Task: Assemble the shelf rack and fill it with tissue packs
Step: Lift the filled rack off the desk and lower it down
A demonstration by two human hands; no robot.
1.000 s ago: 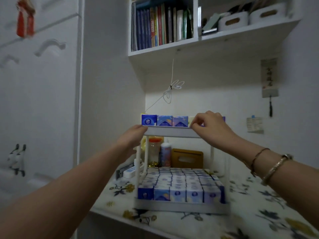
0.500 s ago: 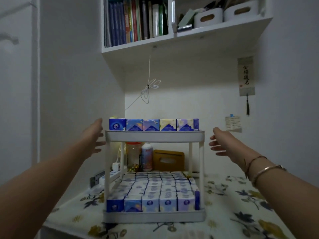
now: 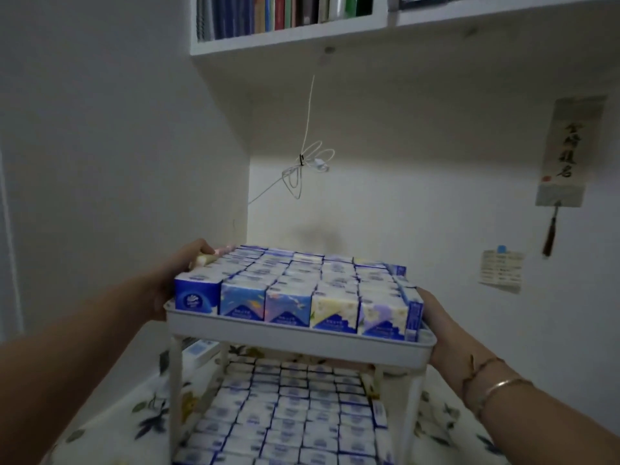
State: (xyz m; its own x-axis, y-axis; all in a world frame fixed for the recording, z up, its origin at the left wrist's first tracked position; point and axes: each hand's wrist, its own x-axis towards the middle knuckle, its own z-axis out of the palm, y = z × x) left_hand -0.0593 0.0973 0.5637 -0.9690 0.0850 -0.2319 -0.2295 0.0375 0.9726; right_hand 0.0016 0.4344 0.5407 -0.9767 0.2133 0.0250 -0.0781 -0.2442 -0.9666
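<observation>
Lower tray of white two-tier shelf rack packed w/ tissue packs, standing on floral tablecloth. Upper tray rim also full: tissue packs in tight rows. Right hand against tray's right side, gold bangles on wrist; fingers hidden behind tray, can't tell. Left hand on left side, fingers curled over the far-left packs. Behind: dangling white cord, bookshelf, wall scroll, paper note.
</observation>
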